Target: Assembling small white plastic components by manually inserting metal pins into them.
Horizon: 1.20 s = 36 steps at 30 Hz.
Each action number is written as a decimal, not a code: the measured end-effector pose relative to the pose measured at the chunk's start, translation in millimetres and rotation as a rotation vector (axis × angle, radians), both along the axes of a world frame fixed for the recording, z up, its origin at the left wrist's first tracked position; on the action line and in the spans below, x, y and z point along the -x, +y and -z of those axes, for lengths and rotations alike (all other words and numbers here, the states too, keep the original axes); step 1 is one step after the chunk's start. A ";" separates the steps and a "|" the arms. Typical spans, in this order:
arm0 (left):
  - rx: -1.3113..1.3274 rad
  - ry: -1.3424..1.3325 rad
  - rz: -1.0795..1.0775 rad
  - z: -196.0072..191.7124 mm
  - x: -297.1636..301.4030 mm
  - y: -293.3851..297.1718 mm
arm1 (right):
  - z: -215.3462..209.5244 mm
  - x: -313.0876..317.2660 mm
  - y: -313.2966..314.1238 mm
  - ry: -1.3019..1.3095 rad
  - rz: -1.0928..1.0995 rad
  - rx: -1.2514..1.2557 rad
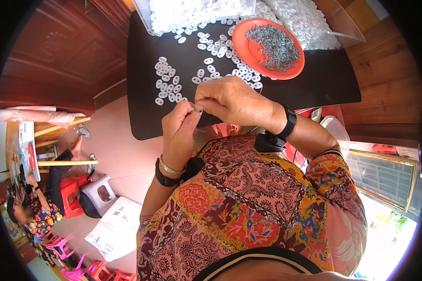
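Over the near edge of a black table (143,56), both my hands meet with fingers pinched. Between the thumb and fingers of my left hand (179,126) is a small white plastic piece (198,108) with a dark spot, mostly covered. Its tip is touched by my right hand (237,100), whose fingers are closed; whatever they grip is hidden. White oval two-hole plastic pieces (165,78) lie loose beyond my hands, some in a cluster at the left. An orange-red plate (243,49) behind my right hand bears a heap of small grey metal pins or screws (275,47).
At the table's far side stand a clear bin (147,16) full of white pieces and a clear bag (302,23) of more. On the left, another person (37,206) sits at a table near a red stool (72,199) and a grey stool (98,194). A white printed sheet (115,229) lies on the floor.
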State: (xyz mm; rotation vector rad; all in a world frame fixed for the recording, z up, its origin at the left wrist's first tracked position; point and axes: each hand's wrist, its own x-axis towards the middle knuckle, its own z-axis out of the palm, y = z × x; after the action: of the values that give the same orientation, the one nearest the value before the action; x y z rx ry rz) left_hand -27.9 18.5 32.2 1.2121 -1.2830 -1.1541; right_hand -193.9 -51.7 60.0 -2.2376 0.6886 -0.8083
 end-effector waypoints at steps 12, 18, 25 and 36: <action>-0.056 0.174 -0.118 21.0 -32.0 -1.6 | -12.6 9.9 -26.9 0.184 0.081 0.161; -0.019 0.326 -0.129 24.0 -42.5 -14.6 | -11.7 16.9 -34.8 0.375 0.055 0.191; -0.006 0.337 -0.097 27.8 -43.8 -12.3 | 4.4 -5.8 -24.1 0.652 -0.064 0.329; 0.065 0.335 -0.107 31.1 -44.5 -8.9 | -12.4 30.1 -63.5 0.645 0.212 0.477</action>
State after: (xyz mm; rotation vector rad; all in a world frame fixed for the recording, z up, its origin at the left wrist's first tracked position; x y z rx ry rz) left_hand 16.6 9.7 1.2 0.9781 -0.9841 -1.1707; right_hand -224.0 -115.2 72.4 -2.9366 1.1383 -0.3468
